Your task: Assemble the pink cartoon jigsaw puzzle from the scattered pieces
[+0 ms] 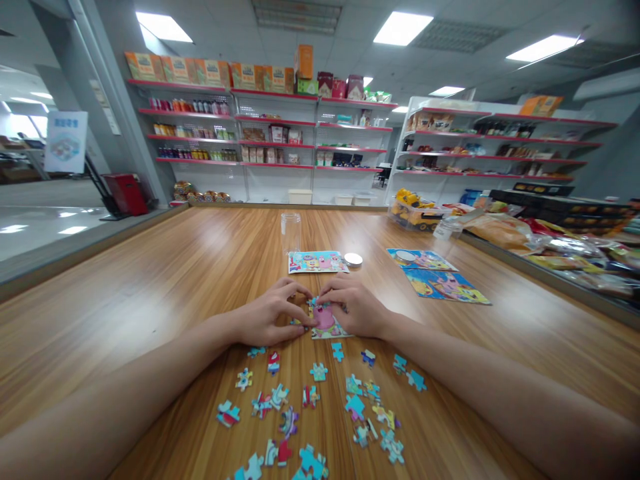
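My left hand (270, 313) and my right hand (353, 307) rest side by side on the wooden table (150, 287), fingertips pressing on a small cluster of joined puzzle pieces (326, 323) with a pink figure on it. Both hands curl over its top edge, so part of the cluster is hidden. Several loose blue, red and yellow puzzle pieces (310, 400) lie scattered on the table between my forearms, nearer to me. A colourful picture card (317, 261) lies just beyond my hands.
A clear plastic jar (291, 232) stands behind the card, its white lid (353, 259) beside the card. Two more puzzle pictures (437, 277) lie to the right. A toy truck box (415, 210) and snack bags (550, 243) line the right edge. Store shelves (280, 143) stand behind.
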Demonstrator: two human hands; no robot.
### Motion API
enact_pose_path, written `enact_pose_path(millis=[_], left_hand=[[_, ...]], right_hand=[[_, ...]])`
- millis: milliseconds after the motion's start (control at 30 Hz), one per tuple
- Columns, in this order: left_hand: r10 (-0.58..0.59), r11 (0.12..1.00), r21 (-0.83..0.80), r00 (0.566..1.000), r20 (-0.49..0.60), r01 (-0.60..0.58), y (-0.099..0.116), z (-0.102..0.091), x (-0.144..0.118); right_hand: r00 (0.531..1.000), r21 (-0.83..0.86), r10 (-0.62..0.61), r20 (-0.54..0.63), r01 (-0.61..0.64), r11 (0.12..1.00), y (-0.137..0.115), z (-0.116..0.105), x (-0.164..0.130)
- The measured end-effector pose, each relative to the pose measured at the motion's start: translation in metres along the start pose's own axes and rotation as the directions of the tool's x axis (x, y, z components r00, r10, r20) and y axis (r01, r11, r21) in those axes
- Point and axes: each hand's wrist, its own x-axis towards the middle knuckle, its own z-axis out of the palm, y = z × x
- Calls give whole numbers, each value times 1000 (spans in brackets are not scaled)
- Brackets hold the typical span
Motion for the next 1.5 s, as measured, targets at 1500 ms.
enact_pose_path(millis=[1500], left_hand=[[-32, 999, 21, 983, -179, 36, 0, 1, 2]], right_hand=[[958, 14, 240, -158, -241, 971, 13, 3, -4]])
